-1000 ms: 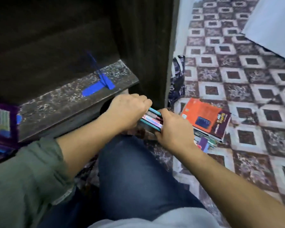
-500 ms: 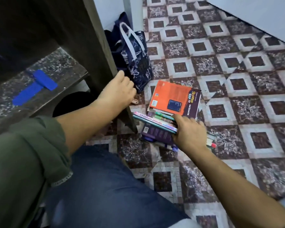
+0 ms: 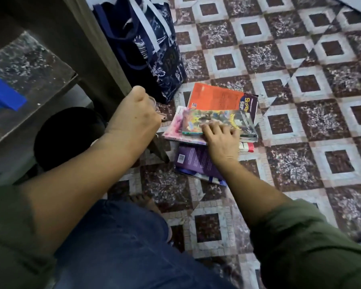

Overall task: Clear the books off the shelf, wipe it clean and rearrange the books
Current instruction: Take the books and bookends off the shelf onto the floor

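Note:
A loose pile of books lies on the tiled floor to the right of the shelf unit. An orange book (image 3: 216, 99) is at the back, a colourful picture-cover book (image 3: 217, 118) lies over a pink one (image 3: 174, 131), and a purple book (image 3: 193, 161) is nearest me. My right hand (image 3: 222, 139) rests flat on the colourful book, fingers spread. My left hand (image 3: 137, 115) is at the edge of the shelf's dark side panel (image 3: 96, 49); its fingers point away and are hidden. The marbled shelf board (image 3: 29, 65) carries blue tape (image 3: 2, 94).
A navy patterned bag (image 3: 150, 49) with pale handles leans against the side panel, just behind the books. A black round object (image 3: 65, 132) sits in the gap under the shelf board. My knee in blue jeans (image 3: 117, 243) fills the near foreground. Patterned tiles stretch away to the right.
Both hands held a stack of books at the shelf's edge. The left hand let go and moved to the side panel; the right hand set the stack on the floor pile and now lies flat on it.

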The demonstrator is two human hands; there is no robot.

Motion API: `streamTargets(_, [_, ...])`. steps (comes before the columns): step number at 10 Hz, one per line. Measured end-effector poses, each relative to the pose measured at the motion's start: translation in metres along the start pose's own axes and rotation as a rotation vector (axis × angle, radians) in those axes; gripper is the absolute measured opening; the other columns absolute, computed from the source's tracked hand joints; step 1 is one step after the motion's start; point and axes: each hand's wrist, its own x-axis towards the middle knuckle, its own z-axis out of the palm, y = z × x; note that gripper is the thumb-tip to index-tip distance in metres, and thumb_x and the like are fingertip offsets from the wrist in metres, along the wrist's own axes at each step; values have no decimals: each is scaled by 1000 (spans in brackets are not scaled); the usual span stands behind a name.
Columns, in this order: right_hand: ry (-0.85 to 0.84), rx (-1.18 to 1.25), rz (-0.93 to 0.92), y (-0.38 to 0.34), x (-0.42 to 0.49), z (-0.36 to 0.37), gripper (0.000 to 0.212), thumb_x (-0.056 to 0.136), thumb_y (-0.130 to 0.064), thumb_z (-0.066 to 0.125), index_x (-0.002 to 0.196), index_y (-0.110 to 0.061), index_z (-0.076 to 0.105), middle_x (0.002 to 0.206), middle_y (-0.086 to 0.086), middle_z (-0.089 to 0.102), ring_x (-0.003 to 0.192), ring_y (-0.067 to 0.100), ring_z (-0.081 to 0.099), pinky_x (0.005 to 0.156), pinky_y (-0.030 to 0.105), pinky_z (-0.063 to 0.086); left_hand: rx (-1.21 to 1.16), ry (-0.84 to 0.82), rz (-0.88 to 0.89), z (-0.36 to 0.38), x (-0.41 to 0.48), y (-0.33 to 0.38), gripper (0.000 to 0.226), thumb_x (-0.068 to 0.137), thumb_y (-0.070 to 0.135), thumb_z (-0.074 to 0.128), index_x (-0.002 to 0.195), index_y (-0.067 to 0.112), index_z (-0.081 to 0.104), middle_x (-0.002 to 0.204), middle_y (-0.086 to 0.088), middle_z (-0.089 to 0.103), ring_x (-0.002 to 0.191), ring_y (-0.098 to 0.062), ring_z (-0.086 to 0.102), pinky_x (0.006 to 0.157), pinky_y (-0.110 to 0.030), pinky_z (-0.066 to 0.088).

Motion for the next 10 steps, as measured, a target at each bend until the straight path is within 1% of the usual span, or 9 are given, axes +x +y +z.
streamTargets(1, [-281,8,-8,-13,-25,29,52,90,-19,60,138,-25,40,143,5,44,118,33,48,86,44,41,-11,-118,10,4,-6,-2,21,69,11,39,52,20,29,54,5,32,63,-14,41,68,-30,28])
streamTargets(2, [-411,24,15,-18,-38,38,71,92,-18,56,150,-23,15,159,6,16,139,32,26,100,49,37,-67,-45,81,8,4,5,24,78,5,40,61,22,34,58,2,25,68,-19,32,72,-32,27])
streamTargets(4, [-561,183,-17,-7,-33,12,84,83,-44,66,149,-26,17,159,1,16,140,28,24,105,46,37,-2,153,54,11,3,11,41,84,3,31,103,25,61,73,4,44,77,-20,38,75,-35,26])
streamTargets(5, [-687,182,-57,-13,-24,-24,76,85,-48,65,146,-25,27,152,3,30,132,29,40,99,45,44,-76,451,136,28,-10,9,31,87,4,37,84,14,66,79,0,58,78,-22,53,88,-37,41])
streamTargets(6, [-685,233,-133,-32,-19,-77,59,89,-44,60,140,-22,41,137,6,49,117,29,54,91,41,49,-208,615,178,49,-42,0,32,89,1,35,79,8,65,78,-7,59,77,-28,57,98,-44,45])
streamTargets(7, [-556,298,-269,-69,-19,-145,48,90,-42,58,132,-20,49,124,9,59,109,31,59,86,39,51,-337,410,-31,68,-95,-15,25,79,4,43,83,10,67,81,-10,59,78,-31,57,81,-45,48])
streamTargets(8, [-412,357,-461,-117,-20,-211,45,88,-39,58,128,-19,50,121,9,58,110,31,58,88,40,50,-477,172,-353,87,-158,-38,14,65,10,63,78,8,68,75,-11,59,71,-32,59,67,-39,43])
streamTargets(9, [-287,394,-661,-175,-24,-265,44,86,-37,58,127,-20,50,121,6,57,111,30,56,86,38,45,-593,-60,-635,103,-226,-67,36,59,20,85,90,12,69,86,-10,62,82,-33,61,69,-38,43])
streamTargets(10, [-181,390,-833,-235,-32,-311,45,88,-37,57,129,-20,50,124,6,57,113,28,55,88,38,46,-599,-148,-874,117,-300,-91,46,72,37,77,112,19,64,105,-6,61,100,-31,57,80,-41,44])
